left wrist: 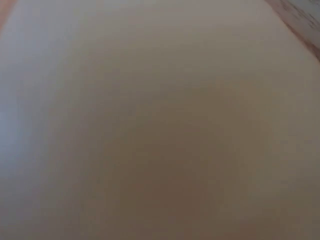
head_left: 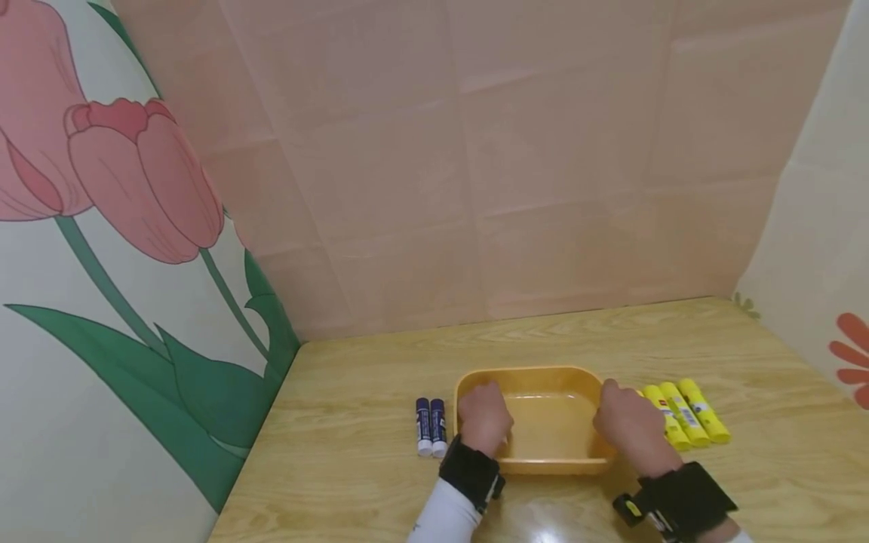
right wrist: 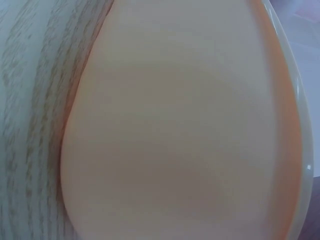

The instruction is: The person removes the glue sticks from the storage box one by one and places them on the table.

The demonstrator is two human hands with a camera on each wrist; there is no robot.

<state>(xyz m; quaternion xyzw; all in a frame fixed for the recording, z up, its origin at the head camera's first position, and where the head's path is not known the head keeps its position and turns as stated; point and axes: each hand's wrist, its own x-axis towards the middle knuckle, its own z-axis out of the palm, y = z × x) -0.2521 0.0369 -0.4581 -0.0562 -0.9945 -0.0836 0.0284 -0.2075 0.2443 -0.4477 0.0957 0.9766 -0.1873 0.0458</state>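
A shallow orange-yellow plastic tray (head_left: 553,466) stands on the wooden table between my two hands. My left hand (head_left: 486,417) grips it at the left side, fingers curled; the fingertips are hidden. At the opposite side my right hand (head_left: 627,422) holds the right rim with bent fingers. To the left of the tray lie two dark blue glue sticks (head_left: 431,426) with white ends, side by side. Several yellow glue sticks (head_left: 686,415) lie in a row to the right, partly behind the right hand. Up close, the tray's wall (right wrist: 175,125) fills most of the right wrist view.
The wood-grain table (head_left: 353,452) reaches back to a creased pinkish backdrop (head_left: 475,188). A panel with printed tulips (head_left: 145,181) stands at the left, and a pale panel (head_left: 815,249) with a red flower borders the right. The left wrist view is mostly blurred.
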